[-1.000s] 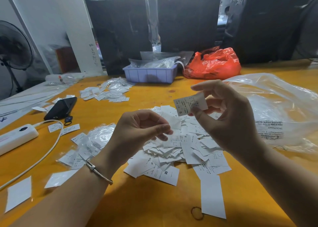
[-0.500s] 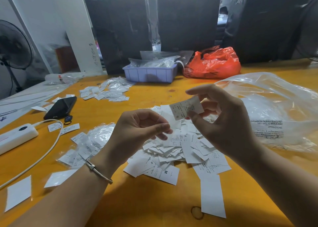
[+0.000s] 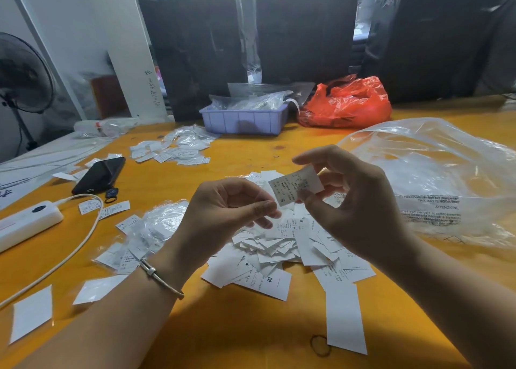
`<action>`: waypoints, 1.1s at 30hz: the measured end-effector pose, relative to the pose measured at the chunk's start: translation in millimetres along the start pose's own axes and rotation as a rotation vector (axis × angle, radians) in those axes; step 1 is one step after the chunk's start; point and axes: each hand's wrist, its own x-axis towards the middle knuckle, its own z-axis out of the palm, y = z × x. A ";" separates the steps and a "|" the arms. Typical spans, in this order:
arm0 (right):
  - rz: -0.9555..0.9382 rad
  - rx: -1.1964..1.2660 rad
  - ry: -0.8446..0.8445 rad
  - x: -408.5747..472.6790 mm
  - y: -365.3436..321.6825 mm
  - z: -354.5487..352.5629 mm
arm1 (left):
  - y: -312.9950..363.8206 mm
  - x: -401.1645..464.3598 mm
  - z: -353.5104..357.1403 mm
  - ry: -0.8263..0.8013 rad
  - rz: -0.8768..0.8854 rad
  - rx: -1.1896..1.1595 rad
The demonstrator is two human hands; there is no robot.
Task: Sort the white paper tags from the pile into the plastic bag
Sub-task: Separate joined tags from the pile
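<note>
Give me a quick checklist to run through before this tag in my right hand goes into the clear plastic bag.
1. Tag held firmly: ok. The right hand pinches the tag between thumb and fingers.
2. Only one tag in the pinch: cannot tell; one printed face shows, anything behind it is hidden.
3. Size mark readable: ok, an S shows at the tag's lower end.
4. Left hand free to help: ok, its fingers are curled loosely and hold nothing.
5. Clear plastic bag within reach on the right: ok, it lies beside the right hand.
6. Bag mouth open and facing the hand: cannot tell.
</note>
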 end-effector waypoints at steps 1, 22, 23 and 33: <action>-0.006 0.001 -0.010 0.2 0.1 0.8 | -0.3 0.1 0.2 -0.004 0.000 0.000; -0.070 0.089 0.207 4.7 -1.5 -8.7 | -0.4 -0.8 -0.4 0.091 0.096 -0.035; -0.091 0.104 0.219 4.6 -3.8 -10.4 | -0.6 -0.7 -0.4 0.088 0.098 -0.030; -0.136 0.031 0.128 -1.6 -8.7 -4.3 | 0.4 -0.7 -0.6 0.085 0.090 -0.013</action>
